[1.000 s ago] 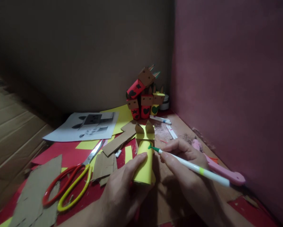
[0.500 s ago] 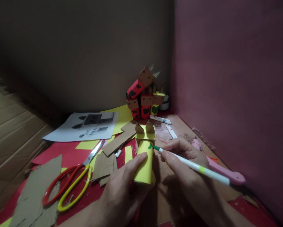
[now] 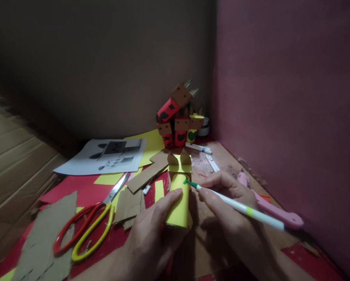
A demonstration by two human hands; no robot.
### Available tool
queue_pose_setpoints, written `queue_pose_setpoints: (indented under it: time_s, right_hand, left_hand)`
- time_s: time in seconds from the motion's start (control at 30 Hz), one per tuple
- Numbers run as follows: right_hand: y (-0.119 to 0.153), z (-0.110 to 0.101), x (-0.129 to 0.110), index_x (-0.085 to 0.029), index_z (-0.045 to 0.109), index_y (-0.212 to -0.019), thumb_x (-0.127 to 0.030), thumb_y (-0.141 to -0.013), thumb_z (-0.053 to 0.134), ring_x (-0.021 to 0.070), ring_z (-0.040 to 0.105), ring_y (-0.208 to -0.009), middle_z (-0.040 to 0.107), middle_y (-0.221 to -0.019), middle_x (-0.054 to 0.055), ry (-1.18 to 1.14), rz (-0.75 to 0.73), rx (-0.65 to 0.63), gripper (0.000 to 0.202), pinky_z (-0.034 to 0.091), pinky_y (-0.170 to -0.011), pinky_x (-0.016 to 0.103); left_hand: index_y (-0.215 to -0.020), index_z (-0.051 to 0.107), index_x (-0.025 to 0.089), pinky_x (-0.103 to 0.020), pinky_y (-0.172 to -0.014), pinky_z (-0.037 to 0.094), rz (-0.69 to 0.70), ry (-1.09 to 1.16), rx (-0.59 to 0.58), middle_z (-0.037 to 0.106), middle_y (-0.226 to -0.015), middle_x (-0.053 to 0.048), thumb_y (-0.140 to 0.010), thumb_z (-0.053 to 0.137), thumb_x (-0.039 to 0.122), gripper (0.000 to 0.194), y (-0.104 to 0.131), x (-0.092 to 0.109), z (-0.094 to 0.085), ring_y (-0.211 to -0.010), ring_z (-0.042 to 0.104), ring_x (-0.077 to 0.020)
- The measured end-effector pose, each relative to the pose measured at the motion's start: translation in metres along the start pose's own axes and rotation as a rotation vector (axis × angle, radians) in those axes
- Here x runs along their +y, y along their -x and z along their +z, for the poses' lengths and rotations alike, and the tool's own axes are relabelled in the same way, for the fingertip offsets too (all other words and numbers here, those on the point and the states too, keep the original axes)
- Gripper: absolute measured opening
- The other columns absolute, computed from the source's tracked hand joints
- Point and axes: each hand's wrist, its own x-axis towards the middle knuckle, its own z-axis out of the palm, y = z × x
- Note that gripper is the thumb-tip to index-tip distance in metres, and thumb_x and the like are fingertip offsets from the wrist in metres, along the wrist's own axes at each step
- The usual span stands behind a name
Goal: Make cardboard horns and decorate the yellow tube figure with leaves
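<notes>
My left hand (image 3: 154, 226) is wrapped round a yellow paper tube (image 3: 177, 208), its thumb lying on top. The tube's far end joins a box-shaped cardboard head (image 3: 180, 168) with a yellow paper face and two pointed cardboard ears. Between thumb and fingers, my right hand (image 3: 233, 207) grips a white felt-tip pen (image 3: 239, 205) with a green tip. That tip meets the tube near its upper right edge, where a small green mark (image 3: 185, 181) shows. The underside of the tube and some left fingers are hidden.
Scissors (image 3: 97, 222) with red and yellow handles lie at left, among cardboard pieces (image 3: 48, 234) and coloured paper. A printed sheet (image 3: 104, 156) lies behind. Finished-looking paper figures (image 3: 180, 130) stand at the back, with pens (image 3: 198, 148) before them. A pink-handled tool (image 3: 277, 210) lies at right.
Both hands and the tube keep almost the same place. The pen tip has barely shifted at the green mark, and still touches the tube.
</notes>
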Motion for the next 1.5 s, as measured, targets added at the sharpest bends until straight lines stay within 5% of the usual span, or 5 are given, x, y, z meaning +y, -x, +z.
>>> queue_pose_setpoints:
  time_s: [0.37,0.63,0.97,1.5]
  right_hand:
    - [0.001,0.001,0.004,-0.022,0.063,-0.077,-0.033,-0.078,0.067,0.015,0.061,-0.069,0.069,-0.078,0.002,-0.088,-0.03,0.052,0.012,0.039,-0.044,0.02]
    - [-0.001,0.003,0.001,-0.023,0.062,-0.075,-0.034,-0.076,0.066,0.0176,0.063,-0.066,0.059,-0.056,-0.002,-0.107,-0.005,0.036,0.011,0.043,-0.044,0.02]
    - [0.001,0.001,0.006,-0.023,0.064,-0.077,-0.031,-0.077,0.068,0.0143,0.061,-0.068,0.067,-0.077,0.001,-0.114,-0.045,0.075,0.009,0.041,-0.045,0.02]
    - [0.001,-0.002,0.013,-0.024,0.066,-0.08,-0.024,-0.08,0.066,0.0175,0.062,-0.065,0.066,-0.071,0.001,-0.192,-0.155,0.101,0.001,0.046,-0.047,0.025]
  left_hand:
    - [-0.14,0.038,0.02,-0.026,-0.091,0.055,-0.003,-0.023,-0.003,0.064,-0.125,-0.01,-0.09,0.058,0.017,0.054,0.002,-0.001,-0.001,-0.108,0.066,-0.0195]
    - [-0.139,0.039,0.019,-0.023,-0.092,0.054,0.001,-0.003,-0.002,0.063,-0.126,-0.01,-0.091,0.057,0.018,0.052,-0.002,0.001,-0.001,-0.11,0.065,-0.0181]
    - [-0.139,0.039,0.023,-0.023,-0.092,0.054,-0.036,-0.001,-0.003,0.065,-0.122,-0.008,-0.087,0.059,0.014,0.056,0.001,0.0,-0.002,-0.106,0.067,-0.0175]
    - [-0.146,0.024,0.029,-0.043,-0.094,0.055,-0.166,0.095,-0.034,0.057,-0.133,-0.013,-0.086,0.063,0.021,0.072,0.012,-0.007,0.004,-0.116,0.061,-0.0284]
